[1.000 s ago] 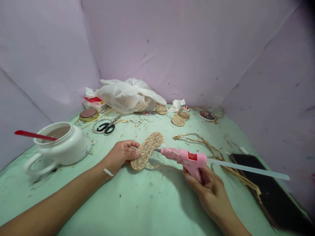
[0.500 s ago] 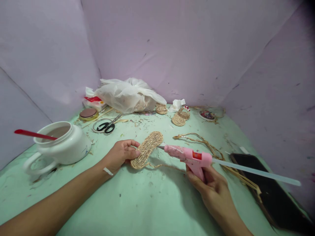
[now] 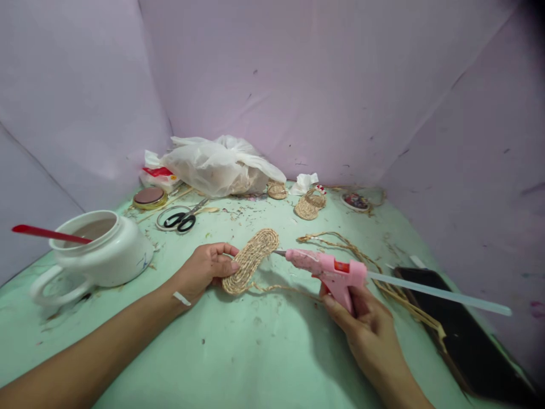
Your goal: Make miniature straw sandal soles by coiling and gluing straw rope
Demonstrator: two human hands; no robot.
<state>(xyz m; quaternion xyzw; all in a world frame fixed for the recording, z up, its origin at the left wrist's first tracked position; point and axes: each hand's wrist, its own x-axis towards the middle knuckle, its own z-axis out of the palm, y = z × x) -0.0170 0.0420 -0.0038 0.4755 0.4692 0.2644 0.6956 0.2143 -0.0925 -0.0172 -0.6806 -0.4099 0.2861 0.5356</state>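
Note:
My left hand [image 3: 210, 267] pinches the left edge of a coiled, sole-shaped straw piece [image 3: 251, 261], tilted above the green table. A loose braided strand [image 3: 279, 288] trails from its lower end toward the right. In my right hand [image 3: 368, 324] is a pink glue gun [image 3: 326, 270], held by its grip, with the metal nozzle at the straw piece's upper right edge. Whether the nozzle touches it I cannot tell. A long translucent glue stick [image 3: 438, 294] sticks out of the gun's back.
At left stands a white pot [image 3: 110, 255] with a red stick. Black scissors [image 3: 185, 218], a plastic bag [image 3: 219, 167] and a small straw slipper [image 3: 309, 205] lie farther back. A braided cord [image 3: 349, 245] and dark phone [image 3: 464, 335] lie at right.
The whole view has shifted slightly. The glue gun's nozzle sits a little lower against the straw piece's edge; both hands keep their holds.

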